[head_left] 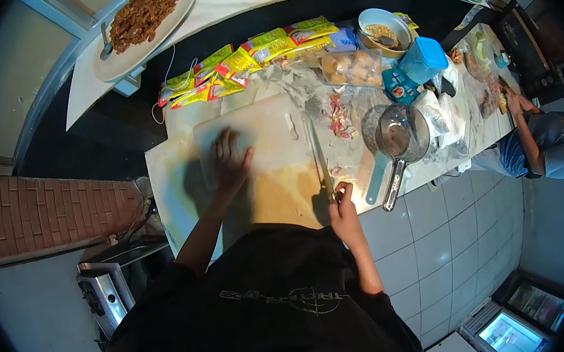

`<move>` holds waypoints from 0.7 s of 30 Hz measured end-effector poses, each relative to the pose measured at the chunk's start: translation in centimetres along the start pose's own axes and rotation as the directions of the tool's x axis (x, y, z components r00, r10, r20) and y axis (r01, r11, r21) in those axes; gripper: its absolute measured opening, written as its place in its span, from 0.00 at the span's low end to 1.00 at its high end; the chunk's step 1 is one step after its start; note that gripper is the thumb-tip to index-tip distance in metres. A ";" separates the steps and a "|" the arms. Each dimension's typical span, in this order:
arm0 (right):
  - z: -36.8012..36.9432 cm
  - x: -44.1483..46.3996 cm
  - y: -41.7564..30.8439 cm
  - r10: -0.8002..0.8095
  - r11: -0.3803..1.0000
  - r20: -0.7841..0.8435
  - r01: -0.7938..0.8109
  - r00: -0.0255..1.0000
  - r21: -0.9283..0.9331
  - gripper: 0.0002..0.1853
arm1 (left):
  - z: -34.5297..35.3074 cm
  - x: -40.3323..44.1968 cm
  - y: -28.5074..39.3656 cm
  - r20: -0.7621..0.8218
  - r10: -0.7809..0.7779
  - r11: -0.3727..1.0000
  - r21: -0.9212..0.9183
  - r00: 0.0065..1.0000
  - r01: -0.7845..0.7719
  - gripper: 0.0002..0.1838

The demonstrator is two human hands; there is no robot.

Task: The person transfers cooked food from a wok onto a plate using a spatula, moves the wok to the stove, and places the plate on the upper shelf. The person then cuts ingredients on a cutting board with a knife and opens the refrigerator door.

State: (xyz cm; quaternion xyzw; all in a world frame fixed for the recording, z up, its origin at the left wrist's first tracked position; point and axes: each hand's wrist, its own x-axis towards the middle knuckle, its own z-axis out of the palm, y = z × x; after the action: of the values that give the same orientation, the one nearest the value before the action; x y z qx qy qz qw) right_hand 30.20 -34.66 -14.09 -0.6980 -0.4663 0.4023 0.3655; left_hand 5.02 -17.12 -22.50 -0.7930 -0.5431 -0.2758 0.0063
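My left hand (231, 161) lies on the left part of a white cutting board (269, 131), its fingers apart and nothing in them. To the right, my right hand (344, 211) is closed around the handle of a long knife (319, 154), whose blade points away from me along the board's right edge. A small pale piece (291, 126) sits on the board near the blade. Reddish peelings (339, 119) are scattered on the table just right of the knife.
Yellow packets (259, 48), a bag of round items (353, 68), a bowl (384, 31) and a blue container (424, 60) stand behind. Strainers (399, 136) lie at right. A plate of food (147, 20) is on the upper counter. Another person (553, 143) works at far right.
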 end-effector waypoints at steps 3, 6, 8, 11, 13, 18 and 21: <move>0.8 2.3 2.7 -0.067 0.995 0.098 0.058 0.993 0.086 0.17 | -1.6 -3.1 -0.5 0.052 -0.013 1.000 0.003 0.999 0.013 0.27; 0.8 5.1 4.3 -0.170 0.985 0.083 0.170 0.982 0.005 0.16 | -2.5 -5.0 -1.1 0.073 -0.002 1.000 0.009 0.997 0.001 0.28; 0.0 6.3 3.4 -0.162 0.984 0.040 0.164 0.986 -0.066 0.16 | -2.8 -5.7 -1.5 0.075 -0.024 1.000 -0.001 0.997 0.024 0.29; -1.3 5.3 1.9 -0.141 0.979 -0.007 0.139 0.990 -0.147 0.16 | -2.5 -6.2 -1.7 0.011 -0.006 1.000 0.011 1.000 0.006 0.28; -1.7 4.5 1.4 -0.201 0.969 -0.022 0.195 0.979 -0.149 0.15 | -2.8 -6.1 -1.5 0.028 -0.034 0.999 0.006 0.999 0.034 0.28; -0.6 1.6 2.0 -0.196 0.972 0.165 0.214 0.967 -0.100 0.14 | -3.1 -5.8 -1.6 0.053 -0.047 0.999 -0.023 0.997 0.049 0.26; 0.4 1.6 2.8 -0.121 0.977 0.158 0.146 0.980 -0.157 0.15 | -3.3 -5.7 -1.8 0.075 -0.054 0.998 -0.031 0.996 0.056 0.25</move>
State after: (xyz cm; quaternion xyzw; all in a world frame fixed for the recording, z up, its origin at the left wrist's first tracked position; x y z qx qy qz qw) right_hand 31.21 -33.94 -17.11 -0.6617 -0.5701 0.3867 0.2961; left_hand 0.60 -22.26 -22.78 -0.7875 -0.5599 -0.2554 -0.0345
